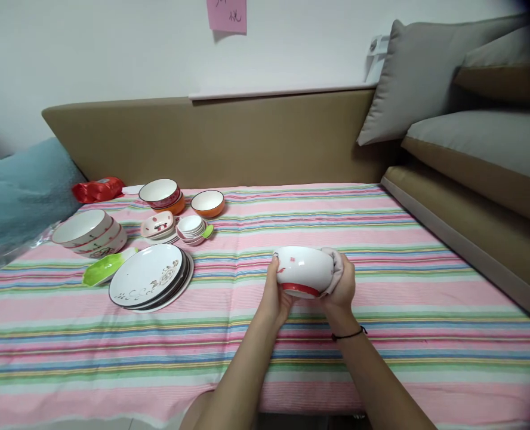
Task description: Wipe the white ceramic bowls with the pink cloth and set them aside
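Note:
A white bowl [304,267] with a red foot and small red marks is held up over the striped cloth, tilted so that its outer side faces me. My left hand [274,294] grips its left side, the thumb near the rim. On the right side, my right hand [343,285] presses a pale folded cloth [335,272] against the bowl. The bowl's inside is hidden from me. A dark cord bracelet circles my right wrist.
Left of the bowl stand stacked plates [146,276], a green leaf-shaped dish [106,269], large bowls [88,230], small dishes [192,227], a red bowl [160,192] on an orange one, and another orange bowl [208,203]. Cushions [480,143] are piled at the right.

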The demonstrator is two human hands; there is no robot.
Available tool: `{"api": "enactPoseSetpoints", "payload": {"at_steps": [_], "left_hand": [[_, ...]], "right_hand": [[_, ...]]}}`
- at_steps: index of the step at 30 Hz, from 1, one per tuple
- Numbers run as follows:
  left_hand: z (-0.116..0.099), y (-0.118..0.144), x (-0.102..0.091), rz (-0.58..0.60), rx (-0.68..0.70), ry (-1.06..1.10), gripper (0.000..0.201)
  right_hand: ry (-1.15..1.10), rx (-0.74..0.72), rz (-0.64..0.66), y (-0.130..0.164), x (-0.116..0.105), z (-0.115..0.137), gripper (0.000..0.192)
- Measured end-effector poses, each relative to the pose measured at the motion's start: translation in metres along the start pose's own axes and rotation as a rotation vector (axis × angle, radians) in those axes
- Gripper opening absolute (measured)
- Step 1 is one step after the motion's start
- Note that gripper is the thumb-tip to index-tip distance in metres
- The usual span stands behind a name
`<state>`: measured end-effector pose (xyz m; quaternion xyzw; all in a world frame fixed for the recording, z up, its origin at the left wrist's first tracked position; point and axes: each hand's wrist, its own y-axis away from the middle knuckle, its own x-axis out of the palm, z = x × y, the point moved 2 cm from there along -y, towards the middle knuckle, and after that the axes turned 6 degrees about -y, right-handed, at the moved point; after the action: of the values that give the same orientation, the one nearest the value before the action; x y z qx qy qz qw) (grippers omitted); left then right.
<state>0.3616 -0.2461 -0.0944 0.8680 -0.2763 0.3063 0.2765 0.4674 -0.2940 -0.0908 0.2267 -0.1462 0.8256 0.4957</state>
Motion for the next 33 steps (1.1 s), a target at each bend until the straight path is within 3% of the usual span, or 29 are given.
{"api": "enactPoseSetpoints", "payload": {"at_steps": [4,8,11,13,15,17,22,25,27,29,31,33], "left_hand": [[-0.001,0.003,0.001,0.065,-0.089,-0.010,0.070],[-0.004,0.001,-0.003,0.064,-0.062,-0.230,0.068],[-0.015,-0.003,-0.011,-0.119,0.239,-0.509,0.050],[-0.022,-0.004,-0.013,-0.177,0.457,-0.694,0.037],[-0.023,-0.006,-0.013,-0.150,0.507,-0.851,0.040],[-0.020,-0.008,-0.015,-0.160,0.459,-0.949,0.049],[-0.013,-0.015,-0.022,-0.325,0.425,-0.913,0.050],[-0.013,-0.021,-0.026,-0.367,0.429,-0.849,0.049],[-0.013,-0.025,-0.029,-0.382,0.430,-0.811,0.046],[-0.013,-0.029,-0.032,-0.408,0.398,-0.768,0.045],[-0.014,-0.031,-0.033,-0.455,0.329,-0.724,0.044],[-0.016,-0.031,-0.032,-0.521,0.262,-0.648,0.043]], "right_hand": [[-0.265,0.195,-0.079,-0.001,0.008,-0.005,0.019],[-0.228,0.271,-0.122,-0.010,0.003,0.001,0.018],[-0.004,0.307,-0.011,-0.022,-0.006,0.005,0.022],[0.191,0.307,0.119,-0.027,-0.010,0.005,0.025],[0.354,0.264,0.223,-0.027,-0.011,0.002,0.030],[0.481,0.188,0.275,-0.024,-0.008,-0.002,0.036],[0.683,-0.109,0.302,-0.004,0.008,0.004,0.041],[0.796,-0.463,0.563,0.011,0.019,0.014,0.028],[0.835,-0.612,0.761,0.017,0.022,0.015,0.029],[0.826,-0.618,0.790,0.017,0.020,0.012,0.032],[0.763,-0.513,0.651,0.013,0.013,0.006,0.035],[0.692,-0.316,0.505,0.009,0.006,-0.002,0.042]]}}
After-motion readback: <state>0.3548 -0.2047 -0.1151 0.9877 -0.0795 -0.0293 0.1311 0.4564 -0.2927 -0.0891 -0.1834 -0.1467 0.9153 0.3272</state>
